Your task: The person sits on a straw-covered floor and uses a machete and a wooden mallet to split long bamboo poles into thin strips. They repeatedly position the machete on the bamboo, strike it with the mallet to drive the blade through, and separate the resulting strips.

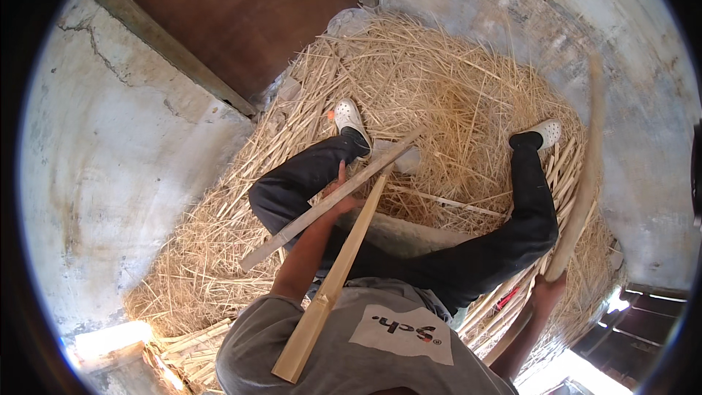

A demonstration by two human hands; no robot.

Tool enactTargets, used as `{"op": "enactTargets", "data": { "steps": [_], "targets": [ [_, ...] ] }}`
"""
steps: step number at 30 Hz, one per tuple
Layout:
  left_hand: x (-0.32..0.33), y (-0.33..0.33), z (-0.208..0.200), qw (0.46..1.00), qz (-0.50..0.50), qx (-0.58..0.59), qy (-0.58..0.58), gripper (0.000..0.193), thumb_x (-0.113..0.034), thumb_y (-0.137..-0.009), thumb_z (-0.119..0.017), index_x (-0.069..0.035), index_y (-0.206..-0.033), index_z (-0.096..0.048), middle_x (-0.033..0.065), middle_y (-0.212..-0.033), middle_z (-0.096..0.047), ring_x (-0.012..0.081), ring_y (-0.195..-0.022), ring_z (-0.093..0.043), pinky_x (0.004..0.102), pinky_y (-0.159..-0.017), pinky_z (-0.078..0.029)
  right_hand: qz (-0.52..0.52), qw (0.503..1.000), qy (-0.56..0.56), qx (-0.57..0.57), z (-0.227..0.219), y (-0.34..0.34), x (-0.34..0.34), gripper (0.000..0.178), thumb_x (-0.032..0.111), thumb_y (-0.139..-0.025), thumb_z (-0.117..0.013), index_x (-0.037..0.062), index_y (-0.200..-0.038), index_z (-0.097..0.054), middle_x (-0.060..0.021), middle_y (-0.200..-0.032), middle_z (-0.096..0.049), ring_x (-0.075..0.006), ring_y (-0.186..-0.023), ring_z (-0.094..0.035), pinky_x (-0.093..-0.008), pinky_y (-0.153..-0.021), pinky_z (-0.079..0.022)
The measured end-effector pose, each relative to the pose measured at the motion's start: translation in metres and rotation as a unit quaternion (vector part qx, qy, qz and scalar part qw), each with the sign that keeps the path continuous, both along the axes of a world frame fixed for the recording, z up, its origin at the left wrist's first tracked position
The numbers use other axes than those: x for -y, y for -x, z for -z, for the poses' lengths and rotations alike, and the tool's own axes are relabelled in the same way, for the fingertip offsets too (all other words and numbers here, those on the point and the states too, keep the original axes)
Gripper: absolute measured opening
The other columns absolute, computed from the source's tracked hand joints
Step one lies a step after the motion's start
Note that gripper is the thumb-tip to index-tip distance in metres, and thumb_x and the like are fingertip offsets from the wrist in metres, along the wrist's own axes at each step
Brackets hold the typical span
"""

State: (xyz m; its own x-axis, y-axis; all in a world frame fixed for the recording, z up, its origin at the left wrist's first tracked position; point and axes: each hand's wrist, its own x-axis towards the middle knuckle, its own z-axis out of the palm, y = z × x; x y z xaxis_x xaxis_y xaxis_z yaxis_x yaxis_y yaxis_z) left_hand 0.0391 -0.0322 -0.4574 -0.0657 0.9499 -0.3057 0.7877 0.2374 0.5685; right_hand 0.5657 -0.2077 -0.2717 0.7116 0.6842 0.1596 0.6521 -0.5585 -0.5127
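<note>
My left hand [340,196] is in the middle, its fingers partly hidden behind a greyish bamboo piece [307,221] that it holds; one finger points up past it. A second, yellowish split bamboo piece [329,292] leans from near the left hand back over my shirt, tapering to a narrow far end. My right hand [548,291], low at the right, is closed around a long, slightly curved wooden stick [583,197]. That stick stands tilted, its upper end rising in front of the wall and its lower end passing by my right forearm.
Loose straw and split strips [439,88] cover the floor around my feet. A pale block [398,157] lies by my left shoe [349,113]. Split strips [567,175] lie beside my right leg. Stained walls [131,139] and a brown door [241,14] stand around.
</note>
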Motion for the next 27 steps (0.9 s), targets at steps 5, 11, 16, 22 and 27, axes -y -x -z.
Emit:
{"op": "enactTargets", "data": {
  "steps": [5,11,16,22,27],
  "targets": [
    [0.001,-0.012,-0.017,0.997,0.068,-0.038,-0.019,0.139,-0.061,-0.058,-0.082,-0.014,-0.154,0.006,0.0249,-0.099,-0.068,0.0428,-0.085,-0.068,0.0477,-0.074,-0.055,0.228,0.951,0.208,-0.005,0.044,0.004,0.107,0.068,0.015,-0.075,-0.068,-0.0035,-0.136,-0.044,-0.0255,-0.113,-0.062,-0.0369,-0.097,-0.066,-0.0459,-0.084,-0.057],
    [0.009,-0.034,-0.036,0.984,0.103,-0.081,-0.118,0.116,-0.068,-0.064,-0.075,-0.017,-0.153,-0.021,0.0208,-0.099,-0.069,0.0418,-0.085,-0.068,0.0487,-0.069,-0.055,0.296,0.898,0.303,-0.117,0.179,0.047,0.228,0.056,0.02,-0.082,-0.068,-0.0085,-0.126,-0.049,-0.0223,-0.1,-0.066,-0.0337,-0.089,-0.068,-0.0482,-0.077,-0.059],
    [0.0,-0.037,-0.029,0.969,0.154,-0.066,-0.18,0.079,-0.06,-0.08,-0.065,-0.017,-0.143,-0.044,0.0191,-0.107,-0.067,0.0395,-0.091,-0.067,0.0473,-0.073,-0.055,0.318,0.834,0.357,-0.275,0.277,0.051,0.297,0.072,0.039,-0.074,-0.078,-0.0075,-0.123,-0.053,-0.0215,-0.103,-0.066,-0.0333,-0.093,-0.067,-0.0438,-0.076,-0.055],
    [-0.007,-0.02,-0.009,0.959,0.055,0.154,-0.231,0.048,-0.042,-0.094,-0.056,-0.014,-0.133,-0.057,0.018,-0.118,-0.066,0.0305,-0.114,-0.062,0.0391,-0.095,-0.048,0.145,0.888,0.413,-0.138,0.301,0.022,0.297,0.066,0.037,-0.076,-0.076,-0.0099,-0.117,-0.053,-0.025,-0.106,-0.064,-0.0345,-0.097,-0.065,-0.0423,-0.084,-0.054],
    [0.008,-0.027,-0.141,0.982,0.092,0.075,-0.149,0.048,-0.04,-0.093,-0.058,-0.012,-0.131,-0.058,0.0173,-0.115,-0.067,0.0266,-0.11,-0.064,0.0356,-0.094,-0.048,-0.014,0.996,-0.093,-0.01,0.051,0.039,0.035,0.058,0.015,-0.076,-0.077,-0.0042,-0.126,-0.052,-0.0203,-0.121,-0.059,-0.0322,-0.113,-0.057,-0.0418,-0.101,-0.041]
  ]
}}
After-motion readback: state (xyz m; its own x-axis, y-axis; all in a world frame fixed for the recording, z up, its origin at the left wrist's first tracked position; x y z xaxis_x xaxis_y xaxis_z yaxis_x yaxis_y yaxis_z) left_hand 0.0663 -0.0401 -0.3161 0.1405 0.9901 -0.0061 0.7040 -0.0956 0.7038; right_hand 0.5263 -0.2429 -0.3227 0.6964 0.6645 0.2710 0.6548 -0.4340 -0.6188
